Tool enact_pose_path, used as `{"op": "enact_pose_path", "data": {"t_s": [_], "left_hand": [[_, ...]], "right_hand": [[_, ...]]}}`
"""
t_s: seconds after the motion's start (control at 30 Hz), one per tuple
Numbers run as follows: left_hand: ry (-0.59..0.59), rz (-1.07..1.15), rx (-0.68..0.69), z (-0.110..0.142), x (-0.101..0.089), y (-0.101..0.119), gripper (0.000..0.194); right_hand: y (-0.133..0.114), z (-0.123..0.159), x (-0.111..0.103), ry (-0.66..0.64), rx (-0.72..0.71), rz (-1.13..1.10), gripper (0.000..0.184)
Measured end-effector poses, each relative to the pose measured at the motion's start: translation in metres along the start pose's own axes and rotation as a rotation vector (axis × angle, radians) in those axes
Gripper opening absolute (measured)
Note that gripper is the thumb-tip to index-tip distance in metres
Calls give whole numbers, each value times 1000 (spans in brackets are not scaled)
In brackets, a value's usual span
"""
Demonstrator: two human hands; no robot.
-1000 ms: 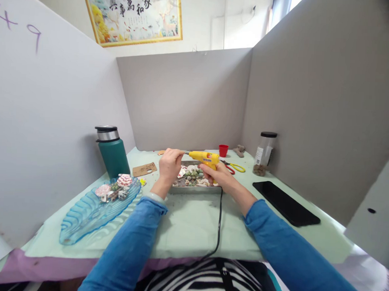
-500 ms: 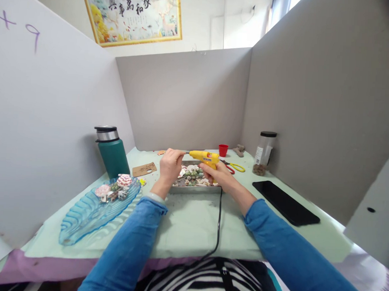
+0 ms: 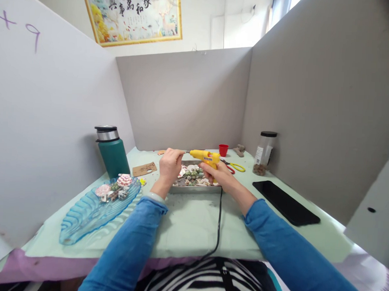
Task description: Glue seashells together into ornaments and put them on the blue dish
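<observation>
My right hand grips a yellow glue gun above a metal tray filled with several small shells. The gun's nozzle points left at my left hand. That hand is closed in a pinch on a small piece I cannot make out, held right at the nozzle tip. A black cord runs from the gun toward me across the pale green table cover.
A blue leaf-shaped glass dish with several shells lies at the left. A green flask stands behind it. Small brown card, red cup, yellow scissors, clear jar and black phone lie around. Grey partitions enclose three sides.
</observation>
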State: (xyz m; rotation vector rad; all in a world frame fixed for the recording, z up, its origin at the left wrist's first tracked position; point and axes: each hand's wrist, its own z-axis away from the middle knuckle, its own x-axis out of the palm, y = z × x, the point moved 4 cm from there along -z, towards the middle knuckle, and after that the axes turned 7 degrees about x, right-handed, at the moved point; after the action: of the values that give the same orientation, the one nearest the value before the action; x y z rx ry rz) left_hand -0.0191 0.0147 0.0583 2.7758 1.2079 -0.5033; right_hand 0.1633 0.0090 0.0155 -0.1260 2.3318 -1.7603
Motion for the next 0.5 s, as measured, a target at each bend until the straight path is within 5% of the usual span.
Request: {"op": "enact_pose_path", "data": {"t_s": [0.5], "left_hand": [[48,-36,-23,-1,-3,-4,19]], "right_hand": [[-2,1,-1,-7,-14,-22,32]]}}
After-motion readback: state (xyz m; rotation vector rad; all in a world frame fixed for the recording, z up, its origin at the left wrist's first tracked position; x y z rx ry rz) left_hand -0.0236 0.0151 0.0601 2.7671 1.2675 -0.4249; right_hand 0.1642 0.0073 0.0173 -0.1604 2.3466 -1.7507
